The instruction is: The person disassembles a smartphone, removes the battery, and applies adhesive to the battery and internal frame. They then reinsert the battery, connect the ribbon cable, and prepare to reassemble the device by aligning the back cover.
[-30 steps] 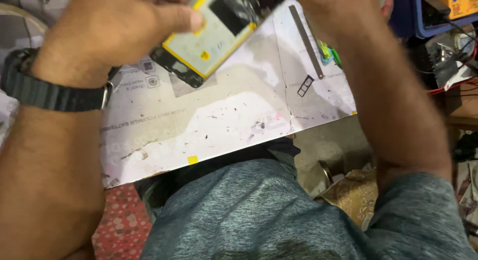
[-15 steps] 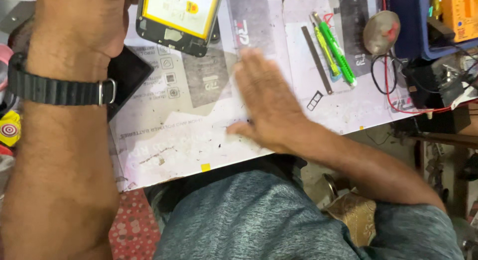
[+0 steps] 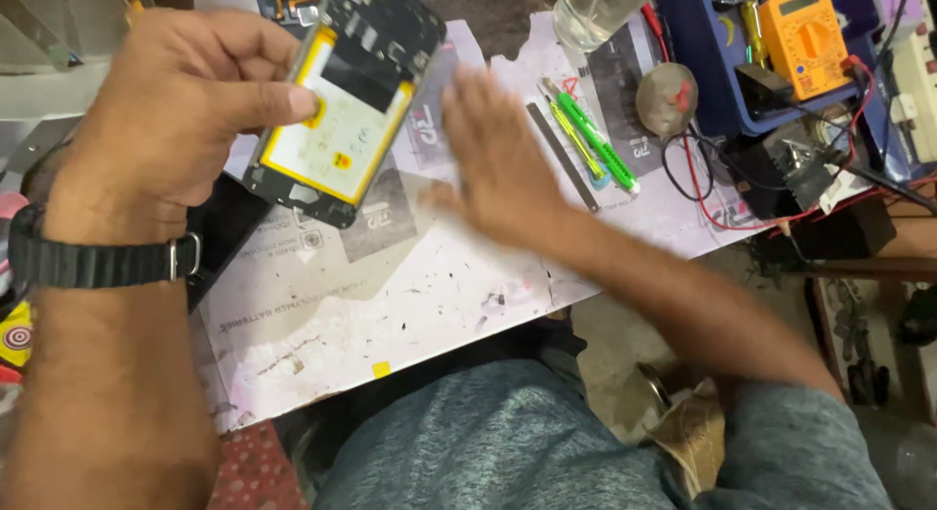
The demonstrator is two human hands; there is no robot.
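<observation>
Two hands busy: left hand (image 3: 166, 110) pinching opened black phone with yellow battery (image 3: 337, 120); right hand (image 3: 498, 159) spread flat over desk (image 3: 410, 295) middle; back cover off, battery still seated.

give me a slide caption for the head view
Left hand grips an opened phone; right hand spread above the work mat.

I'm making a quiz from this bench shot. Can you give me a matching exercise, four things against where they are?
Things:
1. opened phone
2. green cutter
3. orange multimeter
4. black watch

Places:
A. on the left wrist
B. in the blue tray, top right
C. held in the left hand
D. lying on the white mat, beyond the right hand

Pairs: 1-C, 2-D, 3-B, 4-A
</observation>
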